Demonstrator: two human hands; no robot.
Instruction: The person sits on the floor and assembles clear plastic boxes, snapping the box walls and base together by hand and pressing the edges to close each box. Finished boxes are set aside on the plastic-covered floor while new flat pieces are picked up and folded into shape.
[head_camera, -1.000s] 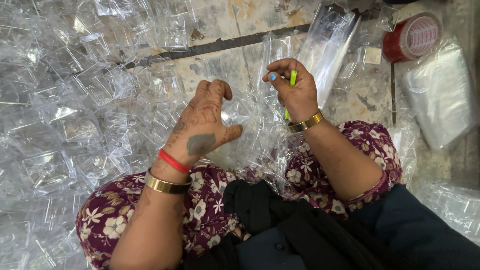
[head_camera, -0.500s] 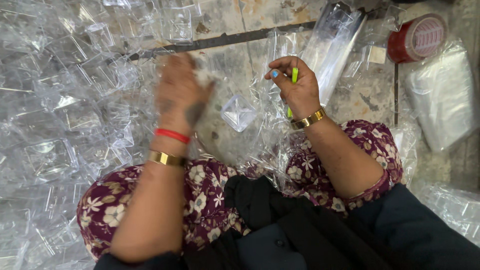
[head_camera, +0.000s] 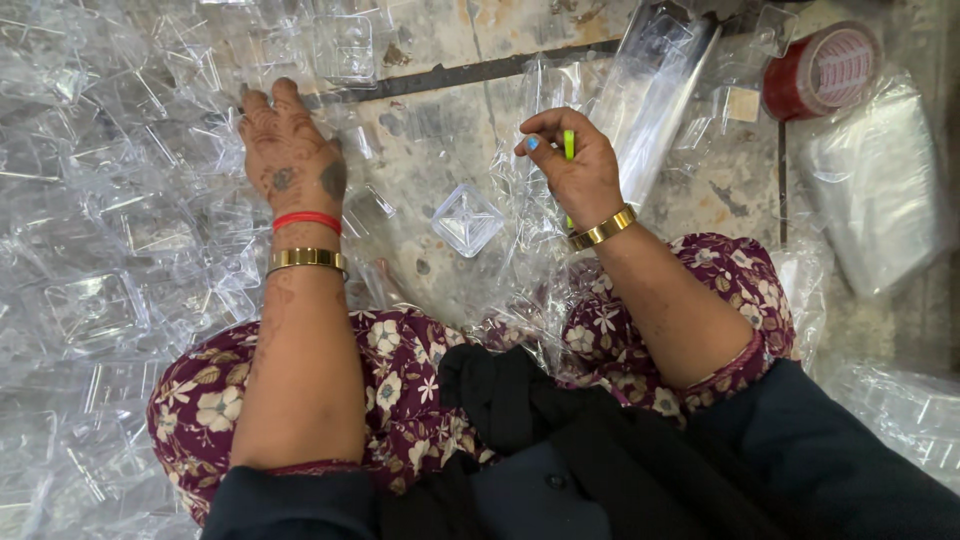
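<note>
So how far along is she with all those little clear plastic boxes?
One clear square box lies apart on the floor, seemingly dealt with. Left hand reaches flat into the big heap of clear boxes; right hand grips a green pen-like tool. The heap suggests most remains.

I see a worn stone floor (head_camera: 440, 130) with a dark seam running across its far part. Clear plastic boxes (head_camera: 110, 230) cover its left side in a heap. One small clear lid (head_camera: 468, 218) lies alone on bare floor near the middle. A red tape roll (head_camera: 822, 70) sits at the far right, clear bags (head_camera: 880, 190) just beside it.
</note>
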